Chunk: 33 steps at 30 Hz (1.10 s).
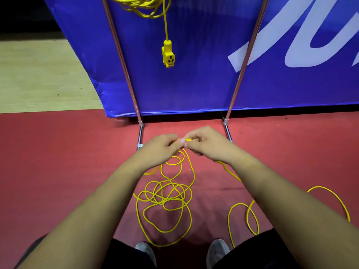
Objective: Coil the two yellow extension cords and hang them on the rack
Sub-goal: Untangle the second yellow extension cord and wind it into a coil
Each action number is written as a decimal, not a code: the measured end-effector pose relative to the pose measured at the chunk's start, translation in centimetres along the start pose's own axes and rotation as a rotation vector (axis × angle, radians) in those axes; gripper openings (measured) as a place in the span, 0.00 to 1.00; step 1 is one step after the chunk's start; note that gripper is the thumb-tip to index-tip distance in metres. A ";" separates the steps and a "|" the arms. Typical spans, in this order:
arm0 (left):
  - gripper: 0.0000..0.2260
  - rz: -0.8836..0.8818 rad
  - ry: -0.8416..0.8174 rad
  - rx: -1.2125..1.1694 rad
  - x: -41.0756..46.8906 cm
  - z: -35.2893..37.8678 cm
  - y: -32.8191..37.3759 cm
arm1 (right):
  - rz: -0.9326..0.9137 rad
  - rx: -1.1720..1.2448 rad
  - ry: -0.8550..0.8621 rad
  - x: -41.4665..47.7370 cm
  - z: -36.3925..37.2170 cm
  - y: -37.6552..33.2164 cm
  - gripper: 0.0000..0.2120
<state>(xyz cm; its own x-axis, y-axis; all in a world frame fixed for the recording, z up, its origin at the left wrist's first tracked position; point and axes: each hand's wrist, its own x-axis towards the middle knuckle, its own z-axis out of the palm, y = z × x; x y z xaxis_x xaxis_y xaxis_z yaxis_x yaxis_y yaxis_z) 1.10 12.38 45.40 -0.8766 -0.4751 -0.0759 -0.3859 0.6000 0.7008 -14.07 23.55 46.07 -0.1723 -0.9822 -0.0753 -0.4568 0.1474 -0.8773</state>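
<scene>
Pinching the loose yellow cord (164,199) between them, the left hand (161,148) and right hand (207,144) meet knuckle to knuckle. The thumb and fingertips of each are clamped on a short yellow stretch that shows between the two grips. Below the fingers the cord drops to a tangle of overlapping loops on the red floor (58,152); a further run trails beneath the right wrist and away to that side. Above and beyond the fingers the first coil (143,8) hangs on the rack (120,55), its socket (168,55) dangling. Risk: drawing cord up through the fingers would likely cinch the crossed loops into a snag; strands near the shoes (145,251) could catch underfoot.
</scene>
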 end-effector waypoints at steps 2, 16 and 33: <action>0.15 0.001 0.084 -0.060 0.0 -0.5 0.2 | 0.030 -0.018 0.001 0.1 -0.5 0.9 0.07; 0.17 0.030 0.355 0.008 -0.4 -2.5 -0.8 | 0.108 -0.045 -0.064 -0.6 -0.6 3.1 0.10; 0.16 -0.058 0.510 0.078 -0.3 -3.6 -2.6 | 0.273 -0.106 -0.114 -1.5 -1.5 6.1 0.12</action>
<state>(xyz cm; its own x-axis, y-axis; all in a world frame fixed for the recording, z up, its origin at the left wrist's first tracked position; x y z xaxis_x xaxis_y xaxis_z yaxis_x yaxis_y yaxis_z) 3.41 8.64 46.09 -0.6090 -0.7509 0.2557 -0.4673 0.6001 0.6493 -17.92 26.08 41.49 -0.2046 -0.9107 -0.3590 -0.4963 0.4126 -0.7639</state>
